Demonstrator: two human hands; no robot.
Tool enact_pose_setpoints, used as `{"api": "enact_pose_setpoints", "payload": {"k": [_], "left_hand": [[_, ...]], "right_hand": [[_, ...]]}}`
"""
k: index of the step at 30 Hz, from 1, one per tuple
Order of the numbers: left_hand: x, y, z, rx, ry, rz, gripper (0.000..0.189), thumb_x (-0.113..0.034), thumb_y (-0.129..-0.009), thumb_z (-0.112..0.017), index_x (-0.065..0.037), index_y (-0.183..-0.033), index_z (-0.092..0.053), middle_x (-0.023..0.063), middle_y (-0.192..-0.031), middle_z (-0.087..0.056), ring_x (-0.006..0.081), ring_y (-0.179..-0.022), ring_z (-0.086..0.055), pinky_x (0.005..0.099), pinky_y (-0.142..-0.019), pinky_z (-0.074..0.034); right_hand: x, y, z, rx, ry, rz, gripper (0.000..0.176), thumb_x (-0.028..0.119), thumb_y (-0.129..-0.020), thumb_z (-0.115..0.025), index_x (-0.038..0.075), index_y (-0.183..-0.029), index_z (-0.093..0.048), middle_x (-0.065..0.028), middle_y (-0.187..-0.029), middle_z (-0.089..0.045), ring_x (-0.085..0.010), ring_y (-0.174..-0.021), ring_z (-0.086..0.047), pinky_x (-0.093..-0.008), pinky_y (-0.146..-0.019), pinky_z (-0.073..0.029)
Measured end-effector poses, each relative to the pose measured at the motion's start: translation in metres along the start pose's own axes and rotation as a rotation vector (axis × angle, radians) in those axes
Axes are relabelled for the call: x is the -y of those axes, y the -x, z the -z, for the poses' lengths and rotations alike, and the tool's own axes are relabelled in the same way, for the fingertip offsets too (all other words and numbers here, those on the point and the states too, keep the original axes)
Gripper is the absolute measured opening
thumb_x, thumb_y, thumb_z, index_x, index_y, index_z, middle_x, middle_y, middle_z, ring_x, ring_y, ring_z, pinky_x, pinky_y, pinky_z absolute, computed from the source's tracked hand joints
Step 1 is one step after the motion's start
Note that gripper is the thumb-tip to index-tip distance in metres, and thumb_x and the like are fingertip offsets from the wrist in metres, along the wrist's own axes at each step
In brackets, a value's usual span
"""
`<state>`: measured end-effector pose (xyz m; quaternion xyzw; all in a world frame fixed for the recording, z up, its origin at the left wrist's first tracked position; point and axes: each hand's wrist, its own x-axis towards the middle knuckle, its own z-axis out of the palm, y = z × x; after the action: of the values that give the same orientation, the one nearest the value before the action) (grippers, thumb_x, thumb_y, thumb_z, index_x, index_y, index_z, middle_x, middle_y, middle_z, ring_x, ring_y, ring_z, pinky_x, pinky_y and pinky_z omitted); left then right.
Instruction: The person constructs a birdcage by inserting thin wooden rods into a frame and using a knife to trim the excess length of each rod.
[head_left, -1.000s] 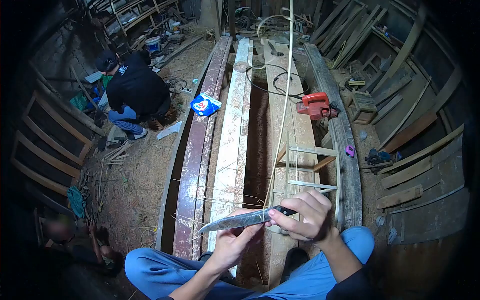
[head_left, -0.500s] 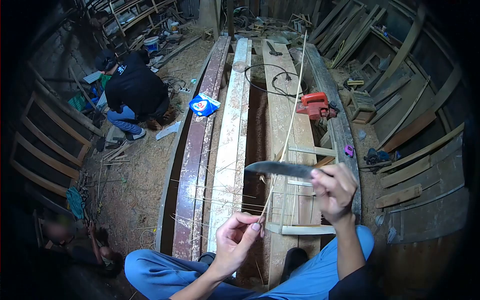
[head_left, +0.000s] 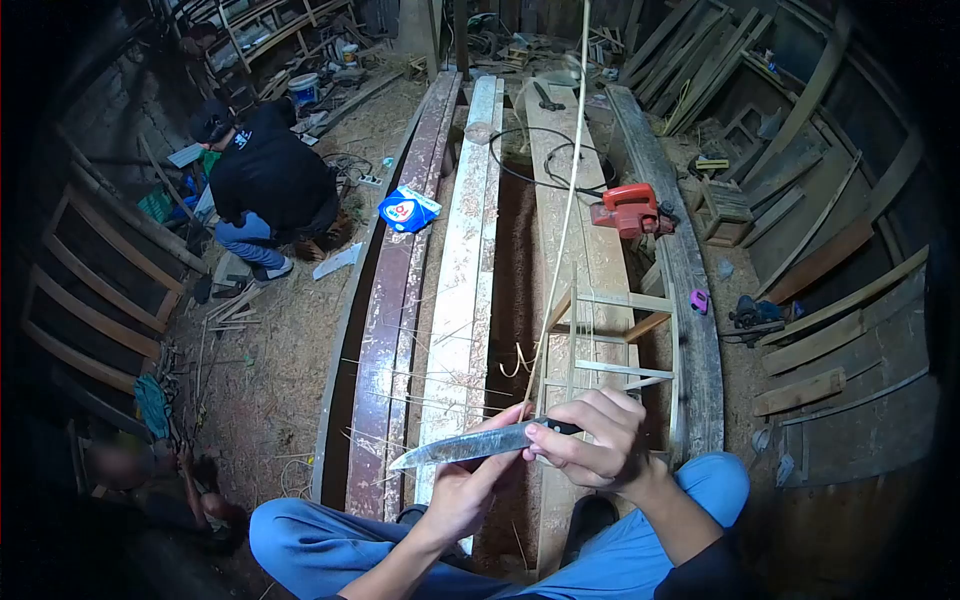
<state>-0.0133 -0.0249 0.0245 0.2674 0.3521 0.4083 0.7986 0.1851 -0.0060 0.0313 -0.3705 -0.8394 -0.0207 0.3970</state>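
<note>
My right hand (head_left: 597, 440) grips a knife (head_left: 465, 445) by its black handle, with the blade pointing left. The blade lies crosswise in front of my left hand (head_left: 462, 500), hiding part of its fingers. Those left fingers are closed on the lower end of a long, thin wooden strip (head_left: 573, 190), which rises past the top of the view. A pale curled shaving (head_left: 517, 361) hangs beside the strip. Just beyond my right hand stands a small frame of light wood slats (head_left: 625, 299).
Long planks (head_left: 460, 250) strewn with shavings and thin sticks stretch ahead, with a dark gap between them. On them lie a blue packet (head_left: 408, 210), a red power tool (head_left: 630, 210) and a pink tape measure (head_left: 699, 301). One person (head_left: 270, 180) crouches at left; another (head_left: 150, 490) is lower left.
My right hand has brought the knife down and left, from above the strip to across my left hand. The strip now stands more upright, and a curled shaving shows clearly beside it.
</note>
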Motion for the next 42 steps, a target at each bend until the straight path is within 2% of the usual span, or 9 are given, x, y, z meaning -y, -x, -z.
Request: {"api": "enact_pose_setpoints", "payload": {"k": [4, 6, 10, 14, 18, 22, 26, 34, 42], "left_hand": [[-0.008, 0.001, 0.001, 0.053, 0.028, 0.061, 0.048, -0.006, -0.100, -0.054, -0.002, -0.146, -0.042, 0.0067, -0.117, -0.063, 0.0068, -0.092, -0.060, 0.0210, -0.080, -0.049], [-0.009, -0.004, 0.010, 0.198, 0.214, 0.163, 0.051, -0.010, -0.101, -0.052, -0.004, -0.150, -0.037, 0.0035, -0.100, -0.060, 0.0043, -0.072, -0.048, 0.0185, -0.062, -0.039], [-0.012, -0.003, 0.001, 0.061, 0.078, 0.151, 0.052, -0.014, -0.100, -0.053, -0.005, -0.149, -0.039, 0.0015, -0.089, -0.056, 0.0043, -0.063, -0.039, 0.0189, -0.053, -0.030], [-0.016, -0.001, -0.008, 0.037, 0.008, 0.129, 0.046, -0.018, -0.096, -0.058, -0.002, -0.139, -0.051, 0.0039, -0.078, -0.054, 0.0079, -0.059, -0.040, 0.0219, -0.050, -0.032], [-0.008, -0.008, -0.005, 0.106, 0.098, 0.058, 0.042, -0.016, -0.098, -0.057, -0.001, -0.137, -0.052, 0.0067, -0.082, -0.057, 0.0086, -0.060, -0.040, 0.0235, -0.052, -0.034], [-0.009, -0.012, -0.006, 0.087, 0.111, -0.014, 0.031, -0.011, -0.099, -0.055, 0.004, -0.127, -0.056, 0.0132, -0.097, -0.065, 0.0084, -0.064, -0.042, 0.0233, -0.057, -0.037], [0.000, -0.012, 0.009, 0.122, -0.021, -0.046, 0.024, -0.008, -0.101, -0.053, 0.002, -0.123, -0.056, 0.0088, -0.099, -0.066, 0.0069, -0.072, -0.050, 0.0216, -0.064, -0.042], [-0.004, -0.006, 0.005, 0.119, 0.048, 0.019, 0.029, -0.004, -0.100, -0.053, -0.001, -0.129, -0.050, 0.0086, -0.097, -0.065, 0.0081, -0.078, -0.057, 0.0219, -0.063, -0.043], [-0.010, -0.002, 0.001, 0.127, 0.075, 0.072, 0.031, -0.005, -0.103, -0.047, -0.005, -0.133, -0.048, 0.0041, -0.087, -0.056, 0.0057, -0.067, -0.044, 0.0198, -0.056, -0.036]], "right_hand": [[-0.004, 0.000, 0.002, -0.015, 0.001, 0.014, 0.030, 0.027, -0.080, -0.076, 0.023, -0.109, -0.068, 0.0014, -0.078, -0.061, -0.0143, -0.062, -0.058, -0.0279, -0.050, -0.038], [-0.006, 0.000, 0.003, 0.003, 0.035, 0.034, 0.030, 0.025, -0.081, -0.076, 0.023, -0.110, -0.068, 0.0010, -0.078, -0.061, -0.0148, -0.061, -0.058, -0.0282, -0.050, -0.039], [-0.012, -0.004, 0.008, 0.009, 0.037, 0.030, 0.027, 0.023, -0.081, -0.075, 0.023, -0.107, -0.068, 0.0016, -0.077, -0.061, -0.0144, -0.061, -0.057, -0.0279, -0.050, -0.039], [-0.043, -0.001, 0.020, -0.145, 0.196, -0.070, 0.022, 0.016, -0.082, -0.075, 0.017, -0.102, -0.067, -0.0002, -0.075, -0.062, -0.0149, -0.061, -0.058, -0.0301, -0.049, -0.042], [-0.052, 0.000, 0.032, -0.245, 0.197, -0.177, 0.020, 0.016, -0.083, -0.074, 0.014, -0.101, -0.067, -0.0024, -0.075, -0.062, -0.0176, -0.061, -0.058, -0.0322, -0.051, -0.043], [-0.032, -0.004, 0.028, -0.166, 0.161, -0.073, 0.022, 0.017, -0.083, -0.075, 0.015, -0.103, -0.068, -0.0021, -0.075, -0.061, -0.0189, -0.062, -0.058, -0.0327, -0.052, -0.044], [-0.013, 0.000, 0.012, -0.049, 0.100, 0.003, 0.027, 0.024, -0.080, -0.076, 0.019, -0.106, -0.069, 0.0000, -0.077, -0.060, -0.0167, -0.061, -0.057, -0.0302, -0.050, -0.041], [-0.002, -0.001, 0.002, 0.032, 0.002, 0.017, 0.027, 0.022, -0.079, -0.075, 0.020, -0.106, -0.070, 0.0025, -0.077, -0.061, -0.0131, -0.062, -0.058, -0.0274, -0.050, -0.039], [-0.009, 0.000, 0.003, 0.012, 0.012, 0.043, 0.028, 0.022, -0.079, -0.075, 0.023, -0.107, -0.069, 0.0033, -0.078, -0.061, -0.0125, -0.062, -0.057, -0.0267, -0.050, -0.038]]}}
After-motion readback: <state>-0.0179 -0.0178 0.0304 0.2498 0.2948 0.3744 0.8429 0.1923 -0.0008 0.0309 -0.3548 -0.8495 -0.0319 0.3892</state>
